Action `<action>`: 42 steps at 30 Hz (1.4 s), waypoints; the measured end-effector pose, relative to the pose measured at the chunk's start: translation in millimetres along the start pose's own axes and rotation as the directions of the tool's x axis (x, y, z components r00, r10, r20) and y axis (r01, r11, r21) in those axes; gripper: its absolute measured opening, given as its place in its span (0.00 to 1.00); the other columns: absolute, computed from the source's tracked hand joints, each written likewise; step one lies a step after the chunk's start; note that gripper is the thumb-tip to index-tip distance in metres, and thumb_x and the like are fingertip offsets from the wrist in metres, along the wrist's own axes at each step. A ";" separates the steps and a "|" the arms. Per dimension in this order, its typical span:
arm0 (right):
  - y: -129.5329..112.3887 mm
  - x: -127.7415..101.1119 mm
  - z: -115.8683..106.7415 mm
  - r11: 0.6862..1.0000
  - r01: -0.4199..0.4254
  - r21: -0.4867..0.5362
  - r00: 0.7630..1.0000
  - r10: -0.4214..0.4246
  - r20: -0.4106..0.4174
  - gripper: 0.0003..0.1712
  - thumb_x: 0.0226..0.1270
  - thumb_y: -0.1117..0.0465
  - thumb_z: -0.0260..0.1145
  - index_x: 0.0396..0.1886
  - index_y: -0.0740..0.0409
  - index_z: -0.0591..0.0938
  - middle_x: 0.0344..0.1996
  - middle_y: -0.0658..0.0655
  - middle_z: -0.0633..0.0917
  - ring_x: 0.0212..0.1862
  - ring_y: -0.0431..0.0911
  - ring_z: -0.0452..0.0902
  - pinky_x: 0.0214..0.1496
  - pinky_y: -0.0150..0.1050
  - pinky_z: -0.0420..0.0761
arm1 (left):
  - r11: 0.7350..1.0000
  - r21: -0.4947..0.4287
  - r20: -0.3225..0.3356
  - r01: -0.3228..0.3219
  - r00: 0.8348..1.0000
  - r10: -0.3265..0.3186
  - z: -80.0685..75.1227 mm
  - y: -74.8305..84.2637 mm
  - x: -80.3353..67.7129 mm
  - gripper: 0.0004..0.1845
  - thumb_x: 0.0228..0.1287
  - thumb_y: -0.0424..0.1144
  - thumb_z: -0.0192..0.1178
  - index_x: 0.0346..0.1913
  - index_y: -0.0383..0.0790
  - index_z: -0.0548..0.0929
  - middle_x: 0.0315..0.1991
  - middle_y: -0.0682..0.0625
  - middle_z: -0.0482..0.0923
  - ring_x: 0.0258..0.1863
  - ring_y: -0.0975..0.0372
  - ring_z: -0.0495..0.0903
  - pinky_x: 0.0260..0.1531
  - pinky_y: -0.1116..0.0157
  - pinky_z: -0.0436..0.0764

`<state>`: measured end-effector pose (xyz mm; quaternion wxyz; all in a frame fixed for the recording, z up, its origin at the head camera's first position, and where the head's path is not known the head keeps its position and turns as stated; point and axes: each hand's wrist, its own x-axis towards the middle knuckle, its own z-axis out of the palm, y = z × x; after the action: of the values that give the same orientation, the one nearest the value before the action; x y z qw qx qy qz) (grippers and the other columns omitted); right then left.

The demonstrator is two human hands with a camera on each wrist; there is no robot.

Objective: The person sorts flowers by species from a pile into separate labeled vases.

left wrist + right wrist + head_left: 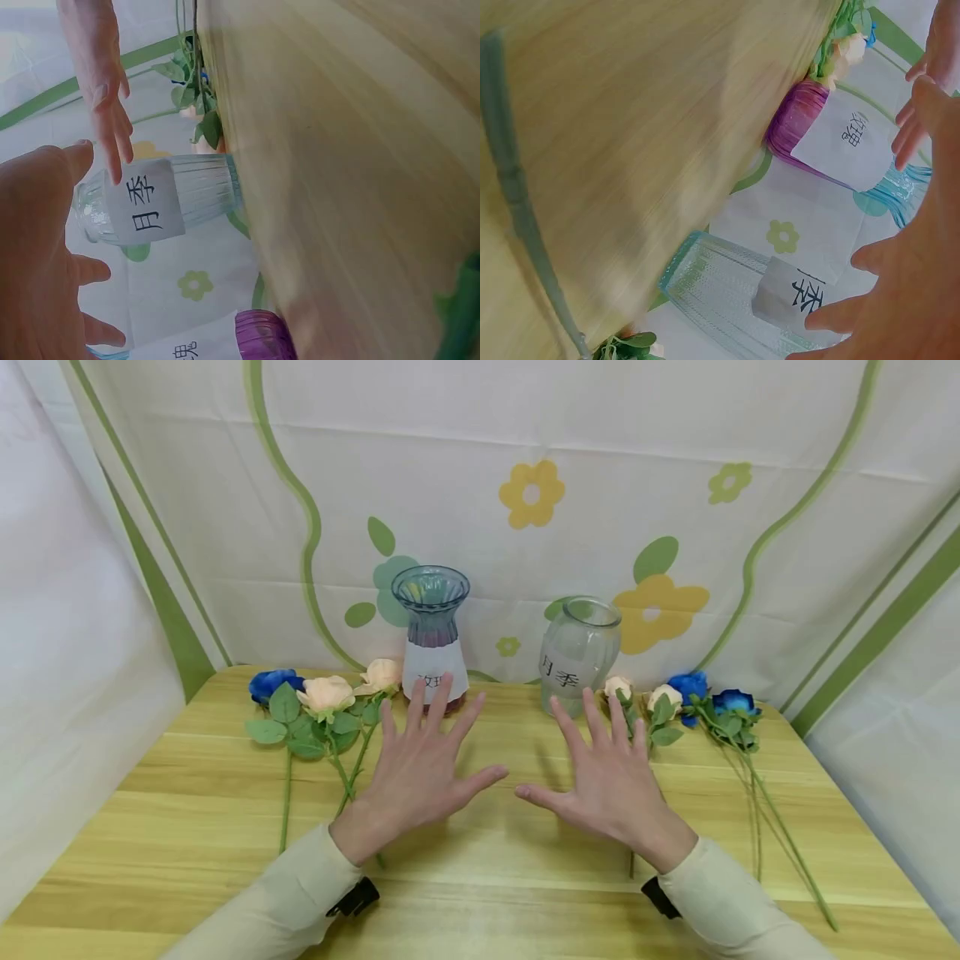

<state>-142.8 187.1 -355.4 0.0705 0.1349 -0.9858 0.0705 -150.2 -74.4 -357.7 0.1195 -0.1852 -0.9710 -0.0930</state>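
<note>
Labelled purple-blue vase (435,647) and clear vase (579,652) stand; peach and blue roses (327,695) lie either side
</note>
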 end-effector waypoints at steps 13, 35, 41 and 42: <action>21.8 -13.7 -9.5 0.979 -0.066 0.195 0.998 0.065 0.010 0.65 0.61 0.19 0.65 0.89 0.39 0.50 0.87 0.67 0.48 0.84 0.77 0.41 0.76 0.84 0.47 | 0.982 -0.189 -0.053 -0.004 0.999 -0.006 -12.6 20.4 32.0 0.50 0.68 0.78 0.53 0.86 0.60 0.55 0.88 0.42 0.44 0.86 0.39 0.48 0.80 0.32 0.57; 84.8 -30.5 -32.0 0.615 -0.338 0.713 0.926 0.351 0.136 0.54 0.77 0.34 0.62 0.89 0.44 0.45 0.83 0.65 0.63 0.81 0.66 0.60 0.74 0.70 0.69 | 0.631 -0.775 -0.018 0.017 0.999 -0.050 -16.5 63.4 120.8 0.43 0.71 0.67 0.61 0.84 0.60 0.61 0.85 0.59 0.57 0.85 0.55 0.57 0.81 0.40 0.61; 103.2 -28.2 -26.8 0.457 -0.404 0.792 0.890 0.398 0.225 0.54 0.77 0.36 0.63 0.88 0.55 0.50 0.69 0.51 0.77 0.56 0.25 0.80 0.59 0.25 0.83 | 0.564 -0.821 0.032 0.094 0.992 -0.118 -15.8 75.8 142.0 0.43 0.72 0.65 0.63 0.84 0.62 0.60 0.84 0.56 0.60 0.84 0.52 0.60 0.79 0.39 0.63; 107.0 -28.3 -25.5 0.429 -0.416 0.802 0.883 0.400 0.244 0.54 0.77 0.37 0.63 0.88 0.57 0.50 0.66 0.47 0.77 0.51 0.19 0.77 0.54 0.21 0.82 | 0.545 -0.832 0.036 0.101 0.991 -0.128 -15.4 78.2 145.2 0.42 0.72 0.64 0.63 0.84 0.62 0.60 0.84 0.56 0.60 0.84 0.52 0.61 0.79 0.39 0.64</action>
<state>-142.3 300.4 -347.8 -0.0297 -0.0897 -0.8327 0.5456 -248.3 42.5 -293.6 0.0255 -0.1545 -0.8199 -0.5507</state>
